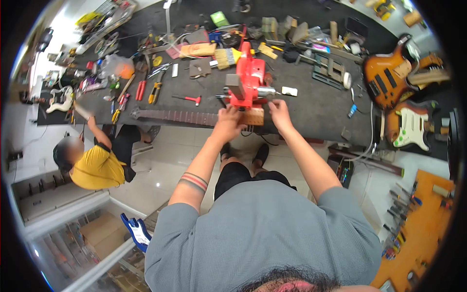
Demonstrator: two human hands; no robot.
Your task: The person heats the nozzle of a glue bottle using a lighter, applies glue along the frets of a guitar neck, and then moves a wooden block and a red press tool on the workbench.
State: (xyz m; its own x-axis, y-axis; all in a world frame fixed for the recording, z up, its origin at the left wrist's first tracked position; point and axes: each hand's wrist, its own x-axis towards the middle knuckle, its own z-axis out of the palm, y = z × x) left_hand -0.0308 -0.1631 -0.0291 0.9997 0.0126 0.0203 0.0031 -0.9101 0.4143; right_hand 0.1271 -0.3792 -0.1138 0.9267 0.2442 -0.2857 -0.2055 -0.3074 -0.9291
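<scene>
A red bench vise (pixel 253 73) stands at the front edge of the workbench. Below its jaws lies a guitar neck (pixel 180 117) with a dark fretboard, its headstock pointing left and its pale wooden end (pixel 254 117) under the vise. My left hand (pixel 230 124) is closed over the neck just left of that pale end, fingers against the vise's front. To the right of the vise, my right hand (pixel 280 117) has its fingers curled in close to the vise; what they hold, if anything, is too small to make out. A red-handled T-shaped tool (pixel 188 99) lies to the left.
Pliers (pixel 155 92), a brush (pixel 226 57) and a grey metal drill-press vise (pixel 328 70) lie on the workbench (pixel 301 114). A sunburst guitar body (pixel 389 73) sits at the right. At the left, a person in a yellow shirt (pixel 99 168) works at the bench.
</scene>
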